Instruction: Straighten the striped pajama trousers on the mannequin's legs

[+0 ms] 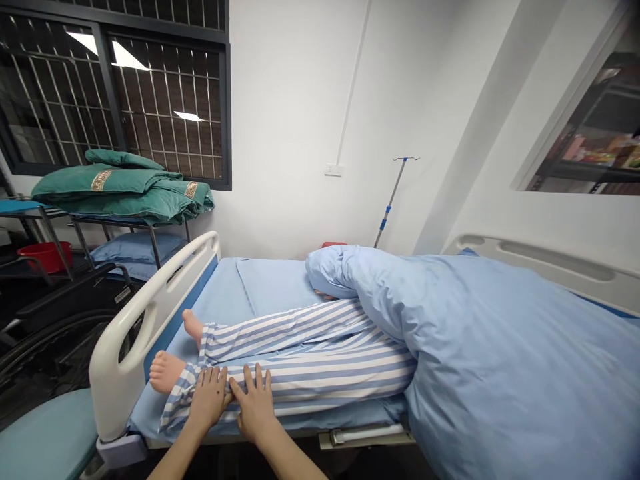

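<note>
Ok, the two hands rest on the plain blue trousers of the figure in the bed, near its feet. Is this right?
Not quite: the trousers are blue and white striped, not plain blue, as the head view shows. The left hand and the right hand do rest on them, near the feet.

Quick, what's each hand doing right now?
Left hand: open, fingers spread, resting on the striped pajama leg, not gripping.
Right hand: open, resting on the same leg, not gripping.
</note>
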The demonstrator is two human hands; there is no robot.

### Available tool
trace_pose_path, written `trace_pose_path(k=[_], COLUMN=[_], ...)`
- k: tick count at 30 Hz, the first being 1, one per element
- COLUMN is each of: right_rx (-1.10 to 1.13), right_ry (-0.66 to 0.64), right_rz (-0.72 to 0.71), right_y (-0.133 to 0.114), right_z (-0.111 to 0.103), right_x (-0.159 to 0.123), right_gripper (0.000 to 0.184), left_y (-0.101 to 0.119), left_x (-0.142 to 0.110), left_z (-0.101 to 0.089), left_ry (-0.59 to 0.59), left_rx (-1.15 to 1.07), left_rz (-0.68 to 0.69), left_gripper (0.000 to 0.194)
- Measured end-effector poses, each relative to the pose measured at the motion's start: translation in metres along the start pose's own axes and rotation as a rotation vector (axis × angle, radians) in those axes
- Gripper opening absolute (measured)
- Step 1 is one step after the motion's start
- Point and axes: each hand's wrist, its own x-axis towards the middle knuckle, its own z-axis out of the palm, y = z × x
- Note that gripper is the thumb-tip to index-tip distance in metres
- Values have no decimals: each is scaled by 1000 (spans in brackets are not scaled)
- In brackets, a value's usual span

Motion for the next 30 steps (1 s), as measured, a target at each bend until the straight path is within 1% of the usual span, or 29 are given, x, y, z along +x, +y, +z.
trace_pose_path(k=[4, 9, 14, 22, 26, 30], right_rx=[-1, 1, -14, -15, -40, -18], right_ry=[-19, -10, -13, -2, -17, -20], right_rz=[10, 37, 60, 49, 46, 48], right_y=[4, 13, 23, 29, 29, 28], right_z=[-5, -13, -18, -19, -19, -20], right_x=[-11, -26, -37, -40, -41, -41], right_gripper=[71, 68, 69, 68, 70, 70], left_y=[-2, 0, 0, -13, -14, -13], left_x=[0, 1, 1, 1, 1, 1], left_z=[3, -2, -2, 7, 12, 17], left_ry=[4, 5, 48, 63, 94, 117], left_rx=[2, 6, -11, -67, -60, -48], left_rz=[4, 9, 17, 63, 62, 70], left_gripper=[58, 71, 76, 73, 73, 69])
